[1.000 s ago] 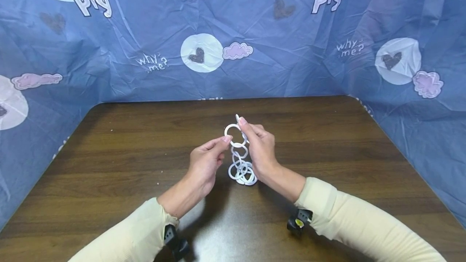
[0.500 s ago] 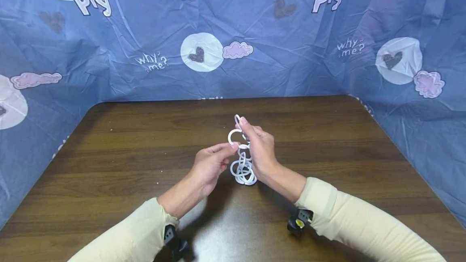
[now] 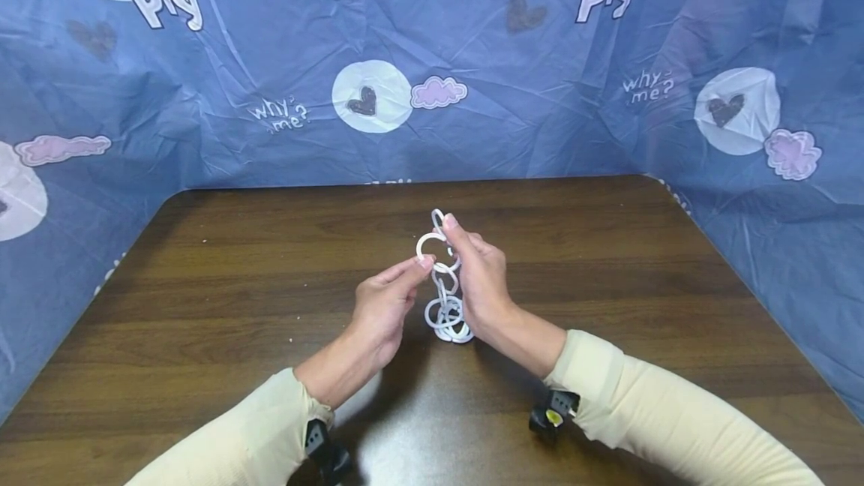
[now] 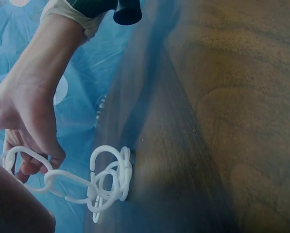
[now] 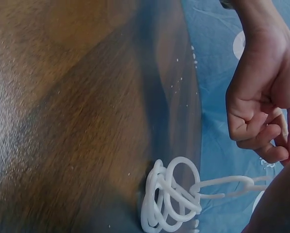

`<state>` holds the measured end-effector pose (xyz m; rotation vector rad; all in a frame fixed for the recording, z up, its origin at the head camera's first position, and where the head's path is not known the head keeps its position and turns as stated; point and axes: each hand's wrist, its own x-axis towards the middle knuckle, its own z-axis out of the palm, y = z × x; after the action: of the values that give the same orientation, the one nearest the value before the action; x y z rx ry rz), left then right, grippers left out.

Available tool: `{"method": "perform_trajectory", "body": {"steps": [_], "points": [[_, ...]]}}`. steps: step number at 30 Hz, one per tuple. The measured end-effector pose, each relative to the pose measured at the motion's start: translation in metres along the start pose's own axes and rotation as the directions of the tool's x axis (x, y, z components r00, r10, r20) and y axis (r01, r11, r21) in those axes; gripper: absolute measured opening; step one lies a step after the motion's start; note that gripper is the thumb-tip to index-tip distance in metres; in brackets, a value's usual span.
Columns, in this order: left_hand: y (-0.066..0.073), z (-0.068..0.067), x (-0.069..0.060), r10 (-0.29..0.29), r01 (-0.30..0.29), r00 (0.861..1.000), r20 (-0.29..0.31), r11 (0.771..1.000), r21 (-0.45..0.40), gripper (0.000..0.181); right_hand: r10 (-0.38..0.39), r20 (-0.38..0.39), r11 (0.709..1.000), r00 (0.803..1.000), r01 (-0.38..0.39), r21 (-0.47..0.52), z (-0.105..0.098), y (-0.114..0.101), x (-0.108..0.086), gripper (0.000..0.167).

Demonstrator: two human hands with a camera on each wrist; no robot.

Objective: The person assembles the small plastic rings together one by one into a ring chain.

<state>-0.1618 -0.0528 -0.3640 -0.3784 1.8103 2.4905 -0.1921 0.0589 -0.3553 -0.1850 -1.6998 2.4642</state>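
A chain of white plastic C-shaped rings hangs between my hands above the wooden table. My left hand pinches one ring between thumb and fingertips at its lower left side. My right hand grips the chain from the right, thumb uppermost, and another ring sticks up past the thumb tip. Its curled fingers partly hide the held rings. Below, linked rings run down to a small heap of rings resting on the table. In the left wrist view, the right hand shows behind the chain.
The dark wooden table is bordered at the back and sides by a blue printed cloth. A few tiny white specks lie on the tabletop. Black wrist cameras sit below both cuffs.
My left hand shifted right and down with its ring, then partly back left and up. The ring by my right thumb now shows more of its loop. The right hand has hardly moved.
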Motion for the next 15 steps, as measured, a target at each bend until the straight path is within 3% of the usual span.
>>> {"method": "perform_trajectory", "body": {"steps": [6, 15], "points": [[0.0020, 0.0007, -0.0014, 0.021, -0.022, 1.000, -0.020, 0.999, -0.039, 0.028, 0.008, 0.005, 1.000, 1.000, -0.009, 0.017, 0.0022, -0.0016, -0.0018, 0.025], [0.0062, 0.0000, 0.0005, 0.031, -0.032, 0.999, -0.020, 0.999, -0.034, 0.025, -0.083, 0.055, 0.993, 0.995, 0.088, -0.085, -0.0013, -0.0014, 0.0056, 0.031]]}}
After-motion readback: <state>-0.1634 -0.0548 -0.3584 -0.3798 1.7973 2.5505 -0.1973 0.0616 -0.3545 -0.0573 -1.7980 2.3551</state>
